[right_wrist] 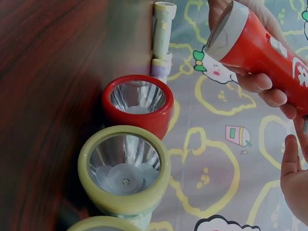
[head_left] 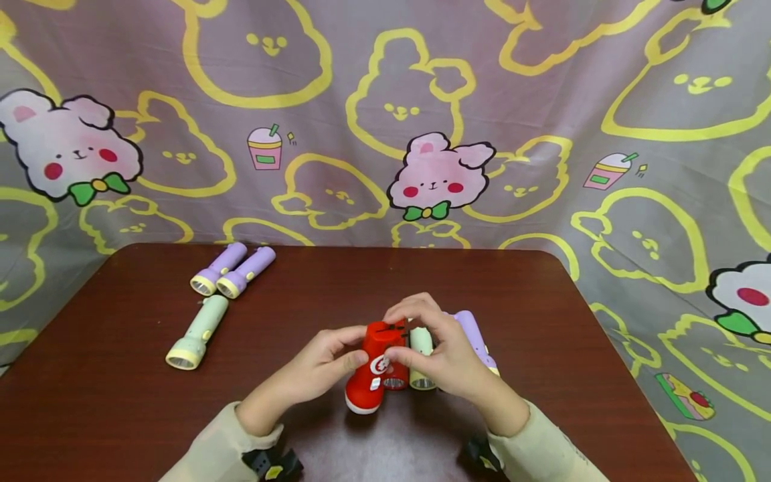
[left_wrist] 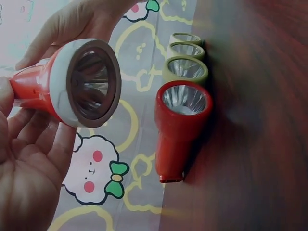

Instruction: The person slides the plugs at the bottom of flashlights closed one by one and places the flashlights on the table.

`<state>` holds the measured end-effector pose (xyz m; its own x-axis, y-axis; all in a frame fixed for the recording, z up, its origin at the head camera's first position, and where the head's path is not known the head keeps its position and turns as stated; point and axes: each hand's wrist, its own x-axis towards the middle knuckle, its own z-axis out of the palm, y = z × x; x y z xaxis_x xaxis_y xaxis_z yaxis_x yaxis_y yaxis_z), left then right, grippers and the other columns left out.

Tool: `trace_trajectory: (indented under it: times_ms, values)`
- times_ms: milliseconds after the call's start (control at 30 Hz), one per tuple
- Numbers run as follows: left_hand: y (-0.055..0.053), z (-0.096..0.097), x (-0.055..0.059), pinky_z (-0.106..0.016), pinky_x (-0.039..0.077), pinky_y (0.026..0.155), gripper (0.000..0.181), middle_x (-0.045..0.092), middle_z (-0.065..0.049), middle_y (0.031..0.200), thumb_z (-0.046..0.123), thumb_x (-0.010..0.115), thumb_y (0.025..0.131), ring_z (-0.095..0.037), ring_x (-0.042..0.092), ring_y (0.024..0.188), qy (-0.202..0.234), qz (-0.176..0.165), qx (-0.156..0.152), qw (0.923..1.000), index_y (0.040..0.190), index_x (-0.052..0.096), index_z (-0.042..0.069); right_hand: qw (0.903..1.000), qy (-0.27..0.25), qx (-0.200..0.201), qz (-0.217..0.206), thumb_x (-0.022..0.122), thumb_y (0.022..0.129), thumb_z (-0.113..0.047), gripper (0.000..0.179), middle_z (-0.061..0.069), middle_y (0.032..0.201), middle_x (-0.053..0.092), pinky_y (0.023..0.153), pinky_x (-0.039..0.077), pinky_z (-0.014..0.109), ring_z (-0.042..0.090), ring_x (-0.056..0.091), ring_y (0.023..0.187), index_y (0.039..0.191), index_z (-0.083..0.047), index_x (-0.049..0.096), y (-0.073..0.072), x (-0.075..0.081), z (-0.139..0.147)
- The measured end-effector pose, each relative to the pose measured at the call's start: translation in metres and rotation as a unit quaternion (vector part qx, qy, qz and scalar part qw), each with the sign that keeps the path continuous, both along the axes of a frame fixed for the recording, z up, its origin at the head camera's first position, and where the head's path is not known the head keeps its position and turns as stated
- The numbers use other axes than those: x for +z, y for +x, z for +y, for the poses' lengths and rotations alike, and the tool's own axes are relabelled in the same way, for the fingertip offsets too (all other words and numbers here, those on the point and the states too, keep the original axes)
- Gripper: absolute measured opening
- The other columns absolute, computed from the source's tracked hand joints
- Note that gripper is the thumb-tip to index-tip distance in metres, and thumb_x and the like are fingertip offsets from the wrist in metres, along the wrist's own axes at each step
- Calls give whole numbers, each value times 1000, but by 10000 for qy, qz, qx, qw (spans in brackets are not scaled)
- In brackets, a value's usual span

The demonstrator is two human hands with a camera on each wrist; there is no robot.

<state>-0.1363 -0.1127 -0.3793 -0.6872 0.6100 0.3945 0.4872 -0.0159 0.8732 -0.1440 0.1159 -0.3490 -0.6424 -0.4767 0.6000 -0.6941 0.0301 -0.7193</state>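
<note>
My left hand (head_left: 331, 358) grips a red flashlight (head_left: 367, 381) with a white rim, a white switch and a white emblem on its side. Its lens end tilts down toward me, clear of the table in the left wrist view. At the raised tail end, thin black prongs stick out. My right hand (head_left: 442, 345) curls about that tail, thumb and fingertips right at it. Behind lies a second red flashlight (left_wrist: 174, 139), partly covered by the held one and the right fingers in the head view. A pale green flashlight (head_left: 423, 341) lies beside it, below the right hand.
A purple flashlight (head_left: 472, 331) lies right of the right hand, partly covered. On the left of the brown table (head_left: 108, 375) lie a pale green flashlight (head_left: 201, 328) and two purple ones (head_left: 245, 271). A patterned curtain (head_left: 337, 134) hangs behind the table.
</note>
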Motion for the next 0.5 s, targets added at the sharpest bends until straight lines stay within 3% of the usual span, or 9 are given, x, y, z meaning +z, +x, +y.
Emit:
trace_trajectory:
  times_ms: [133,233,367,500]
  values:
    - [3,1,-2,-29,58,85,37,67,-28,112,16,53,103,-7,69,98,201,-297,-39,9993,127,56,-11,9992,-250,127,-300,79,74,11,42,12,108,61,84,55,29,15,59,103,108,-6,61,2,-2,-2]
    - [4,1,-5,-29,58,87,35,66,-30,115,10,55,101,-8,69,101,266,-321,-34,9991,128,55,-12,9979,-433,238,-411,78,75,12,38,14,106,61,88,55,28,16,60,102,105,-4,59,1,-4,-3]
    - [6,2,-7,-29,57,89,34,66,-27,118,3,59,98,-8,67,106,129,-269,46,9995,129,55,-10,9967,-578,279,-493,78,75,12,37,16,105,61,91,55,29,15,60,102,103,-3,59,1,-6,-3]
    - [9,3,-6,-30,58,88,41,64,-26,124,2,62,95,-8,66,110,4,-631,52,9980,134,52,-6,9955,-734,153,-572,77,74,14,37,15,104,61,90,56,30,15,61,102,103,-2,59,-1,-7,-4]
